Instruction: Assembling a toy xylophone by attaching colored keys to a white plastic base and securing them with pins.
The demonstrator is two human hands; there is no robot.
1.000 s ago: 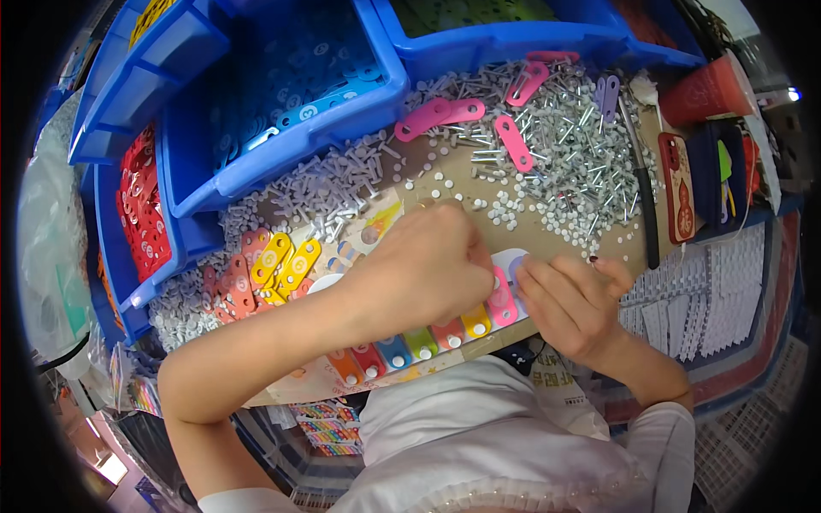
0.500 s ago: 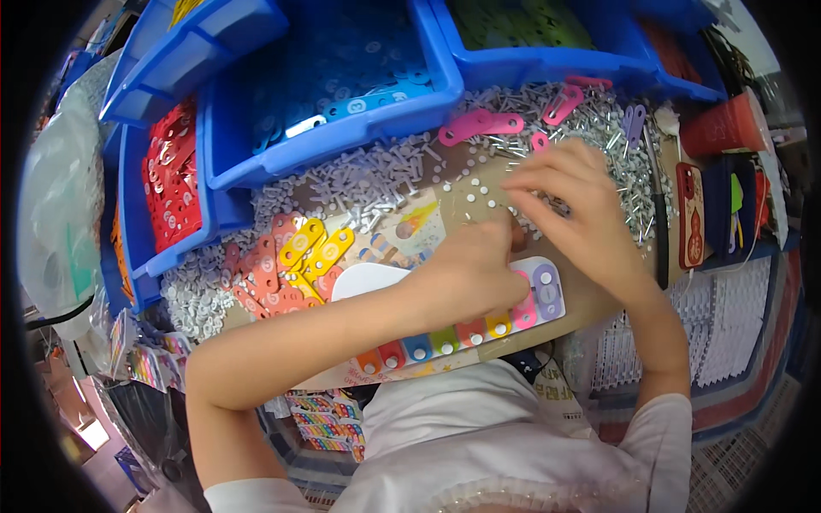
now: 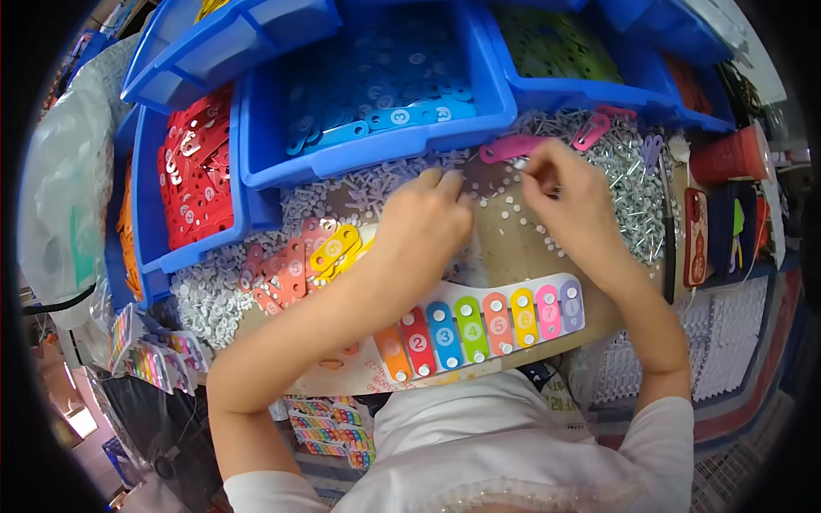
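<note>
A toy xylophone (image 3: 470, 327) lies near the front edge of the table, a white base with a row of coloured bars held by white pegs. Beyond its left part my left hand (image 3: 428, 224) is bent down with curled fingers at the near edge of a heap of white plastic pegs (image 3: 363, 192). Its fingertips are partly hidden. My right hand (image 3: 569, 201) hovers beyond the xylophone's right end, thumb and fingers pinched together. What is between them is too small to make out. Small white caps (image 3: 505, 214) lie scattered between the hands, and pink bars (image 3: 511, 148) lie just past the right one.
Blue bins with blue bars (image 3: 385, 147), red bars (image 3: 201, 241) and green bars (image 3: 556, 51) line the back. Coral bars (image 3: 292, 272) and yellow bars (image 3: 336, 249) lie left. Metal screws (image 3: 637, 192) are heaped right, beside a phone (image 3: 695, 235) and red cup (image 3: 727, 156).
My left hand has left the xylophone's right end and moved left and away to the white pegs. My right hand's spread fingers have drawn into a pinch. The view has shifted slightly.
</note>
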